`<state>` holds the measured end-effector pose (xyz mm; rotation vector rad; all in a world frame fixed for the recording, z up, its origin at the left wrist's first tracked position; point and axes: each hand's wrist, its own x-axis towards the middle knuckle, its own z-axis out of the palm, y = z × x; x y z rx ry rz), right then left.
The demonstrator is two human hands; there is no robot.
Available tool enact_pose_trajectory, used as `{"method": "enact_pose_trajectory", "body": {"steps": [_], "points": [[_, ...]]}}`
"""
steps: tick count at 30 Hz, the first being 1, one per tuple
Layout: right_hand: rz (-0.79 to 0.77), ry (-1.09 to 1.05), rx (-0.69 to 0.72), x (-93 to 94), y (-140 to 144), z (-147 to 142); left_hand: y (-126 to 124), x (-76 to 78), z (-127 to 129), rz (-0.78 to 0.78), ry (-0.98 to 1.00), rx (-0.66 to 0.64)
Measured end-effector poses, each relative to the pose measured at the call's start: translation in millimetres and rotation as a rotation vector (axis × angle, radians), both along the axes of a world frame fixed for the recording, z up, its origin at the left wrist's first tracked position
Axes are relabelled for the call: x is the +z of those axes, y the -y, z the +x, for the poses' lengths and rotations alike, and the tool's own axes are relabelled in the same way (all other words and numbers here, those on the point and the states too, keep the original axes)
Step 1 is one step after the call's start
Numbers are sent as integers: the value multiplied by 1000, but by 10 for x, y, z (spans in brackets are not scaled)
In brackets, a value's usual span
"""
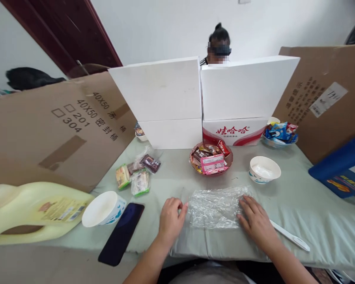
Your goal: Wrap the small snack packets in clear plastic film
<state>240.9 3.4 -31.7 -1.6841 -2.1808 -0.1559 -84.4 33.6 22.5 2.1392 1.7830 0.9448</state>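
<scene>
In the head view, the clear plastic film (214, 211) lay crinkled on the cloth (298, 193) between the two hands. The left hand (170, 219) was loosely curled at the near side edge; whether thumb and finger pinched it, I could not tell. The right hand (256, 221) rested its slightly spread fingers at the opposite edge, clasping nothing. The film looked feather-light, limp, slippery and easily torn, so its side edges, beside the fingertips, seemed the best hold.
</scene>
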Motion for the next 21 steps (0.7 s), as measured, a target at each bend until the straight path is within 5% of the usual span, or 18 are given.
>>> {"method": "enact_pose_trajectory", "body": {"steps": [5,14,21], "points": [[71,56,-2,-192,179,-177,398,-202,105,-116,5,-70],[108,75,-60,-196,209,-295,219,-180,116,-182,529,-222],[145,68,-57,-210,213,-310,267,-202,-165,-274,187,-266]]}}
